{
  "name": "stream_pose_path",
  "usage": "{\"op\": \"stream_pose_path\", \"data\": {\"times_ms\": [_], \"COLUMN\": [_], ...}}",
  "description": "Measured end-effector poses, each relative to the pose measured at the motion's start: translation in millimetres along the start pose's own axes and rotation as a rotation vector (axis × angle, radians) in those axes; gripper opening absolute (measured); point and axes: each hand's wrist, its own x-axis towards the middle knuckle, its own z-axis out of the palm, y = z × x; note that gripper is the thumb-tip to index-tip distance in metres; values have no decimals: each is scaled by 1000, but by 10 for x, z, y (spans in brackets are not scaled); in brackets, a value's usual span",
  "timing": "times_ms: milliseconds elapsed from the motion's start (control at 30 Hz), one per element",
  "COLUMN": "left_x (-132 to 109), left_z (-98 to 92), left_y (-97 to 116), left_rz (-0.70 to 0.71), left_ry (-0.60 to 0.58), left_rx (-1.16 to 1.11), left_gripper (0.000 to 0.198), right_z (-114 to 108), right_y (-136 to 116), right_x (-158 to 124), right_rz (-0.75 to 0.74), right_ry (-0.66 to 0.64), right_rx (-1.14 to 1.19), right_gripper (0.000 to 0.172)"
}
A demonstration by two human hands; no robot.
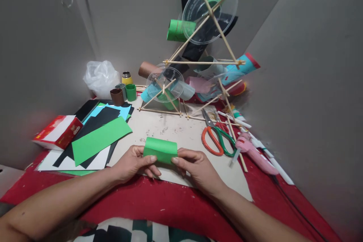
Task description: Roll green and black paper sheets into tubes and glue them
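Observation:
A piece of green paper (160, 150), curled over at the top like a tube, is held level between my two hands above a pale board (136, 124). My left hand (133, 162) pinches its left end, thumb in front and some fingers behind or below. At the other end my right hand (195, 164) grips it the same way. Scissors (217, 136) with one orange and one green handle lie to the right of my right hand. Beyond them is a pink glue gun (255, 155). A flat green paper strip (102, 140) rests on a paper pile to the left.
Stick frames with clear discs and coloured paper tubes stand at the back, one disc (195, 26) raised high. At left are a red box (58, 132), a plastic bag (101, 77) and small paper cylinders (117, 97). A black cord (295, 204) trails right. Walls enclose both sides.

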Motion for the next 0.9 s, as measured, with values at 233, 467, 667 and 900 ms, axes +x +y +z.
{"op": "stream_pose_path", "data": {"times_ms": [233,467,667,900], "left_x": [-3,-58,-116,-127], "left_z": [-3,76,107,37], "left_y": [38,62,8,0], "left_rz": [25,141,352,464], "left_ry": [31,89,173,258], "left_rx": [78,192,348,561], "left_gripper": [31,32,27,19], "right_z": [6,0,-11,28], "right_y": [-56,-59,-52,-28], "right_x": [16,11,-15,34], "right_rz": [-136,-169,-195,-351], "right_ry": [5,-13,-31,26], "right_rx": [-65,-53,-91,-161], "right_gripper": [24,22,19,15]}}
